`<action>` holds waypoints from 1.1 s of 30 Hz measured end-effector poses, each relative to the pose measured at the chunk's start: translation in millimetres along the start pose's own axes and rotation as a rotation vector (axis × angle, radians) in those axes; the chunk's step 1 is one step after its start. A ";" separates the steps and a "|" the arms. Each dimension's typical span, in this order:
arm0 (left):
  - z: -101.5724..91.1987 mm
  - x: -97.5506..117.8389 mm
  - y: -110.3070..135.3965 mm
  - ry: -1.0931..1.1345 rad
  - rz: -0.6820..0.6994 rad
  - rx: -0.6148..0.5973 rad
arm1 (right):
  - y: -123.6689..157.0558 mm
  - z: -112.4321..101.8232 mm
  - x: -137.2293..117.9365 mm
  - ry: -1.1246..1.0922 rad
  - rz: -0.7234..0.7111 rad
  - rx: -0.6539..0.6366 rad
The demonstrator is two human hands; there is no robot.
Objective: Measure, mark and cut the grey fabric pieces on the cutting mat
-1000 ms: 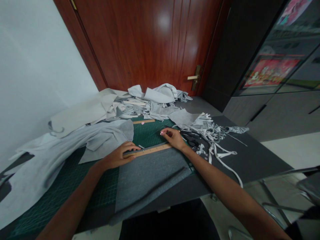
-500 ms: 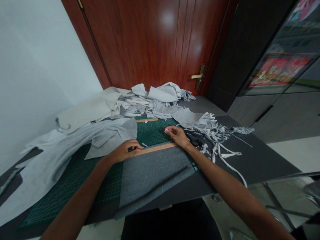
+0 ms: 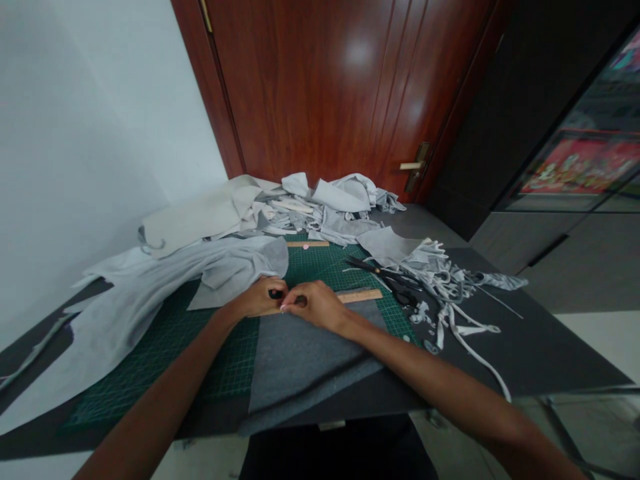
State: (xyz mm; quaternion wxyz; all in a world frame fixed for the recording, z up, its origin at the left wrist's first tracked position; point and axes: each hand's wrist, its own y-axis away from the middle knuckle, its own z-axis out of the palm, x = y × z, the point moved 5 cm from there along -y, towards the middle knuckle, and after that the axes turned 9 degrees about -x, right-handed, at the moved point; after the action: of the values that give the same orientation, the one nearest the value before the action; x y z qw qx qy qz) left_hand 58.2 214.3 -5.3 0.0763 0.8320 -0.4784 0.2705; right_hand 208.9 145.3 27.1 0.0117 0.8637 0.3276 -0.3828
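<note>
Head view: the left hand (image 3: 257,298) is pinching a small black item (image 3: 275,294), possibly a pen; the curled right hand (image 3: 315,307) is pressing a wooden ruler (image 3: 361,296) onto grey felt (image 3: 300,360).

A white wall (image 3: 100,133) goes up the left side. Straight ahead is a shiny red-brown wooden door (image 3: 325,100) with a gold handle (image 3: 413,165), and a soft spot of light glows on it. To the right stands a tall dark cupboard (image 3: 500,133). Beside it is a glass front (image 3: 590,100) with a red picture (image 3: 583,167) behind it, maybe a poster, but it is too blurry to tell. A pale floor (image 3: 595,340) shows at the lower right.
</note>
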 end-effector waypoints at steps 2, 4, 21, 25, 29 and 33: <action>0.5 -1.4 1.0 -0.006 0.013 0.022 | -9.2 14.4 -9.6 0.031 0.010 -0.018; 1.2 -2.4 2.3 -0.020 0.031 0.022 | -16.2 25.5 -15.8 0.076 0.050 -0.038; -1.2 -7.1 3.7 0.014 0.081 -0.016 | -22.7 47.1 -23.4 0.216 0.164 -0.042; -2.4 -9.4 3.3 0.014 0.097 -0.038 | -24.5 49.3 -26.0 0.256 0.171 -0.062; -4.9 -6.6 3.2 0.002 0.112 -0.040 | -26.0 51.9 -26.7 0.300 0.172 -0.088; -5.9 -3.2 3.9 -0.015 0.118 -0.054 | -26.5 52.2 -25.7 0.327 0.181 -0.108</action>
State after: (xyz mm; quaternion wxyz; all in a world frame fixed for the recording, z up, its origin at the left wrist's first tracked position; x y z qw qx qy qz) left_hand 51.5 216.9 -2.5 0.0792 0.8018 -0.5344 0.2554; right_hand 146.9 137.7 13.5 0.0391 0.9383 0.2665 -0.2167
